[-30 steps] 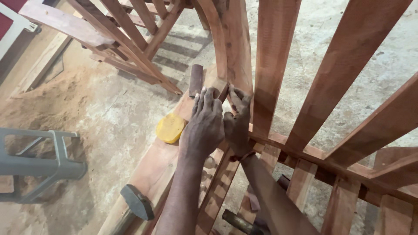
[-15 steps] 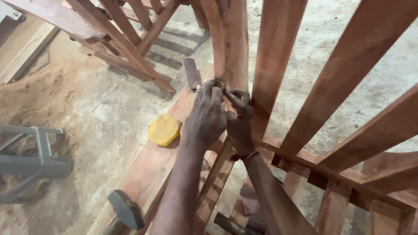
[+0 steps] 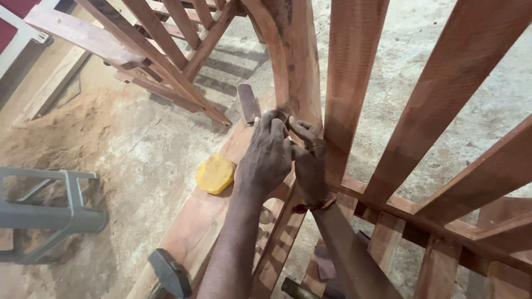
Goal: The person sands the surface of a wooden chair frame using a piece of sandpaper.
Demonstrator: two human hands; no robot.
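Observation:
Both my hands meet at the foot of a curved reddish wooden post [image 3: 296, 66], where it joins a sloping beam [image 3: 194, 232]. My left hand [image 3: 267, 158] has its fingers curled against the post. My right hand [image 3: 308, 163], with a red thread at the wrist, pinches at the same spot from the right. Whatever sits between the fingertips is hidden. Straight wooden slats [image 3: 354, 72] rise just to the right of the hands.
A yellow block [image 3: 215, 173] and a dark flat piece [image 3: 247, 103] lie on the beam. A hammer head [image 3: 169, 274] rests lower on it. A grey plastic stool [image 3: 50, 213] lies on its side on the sawdust-covered floor [image 3: 72, 127]. Another slatted frame [image 3: 166, 50] stands behind.
My hands have stayed together at the post's foot, with only small finger movements. The view has shifted slightly.

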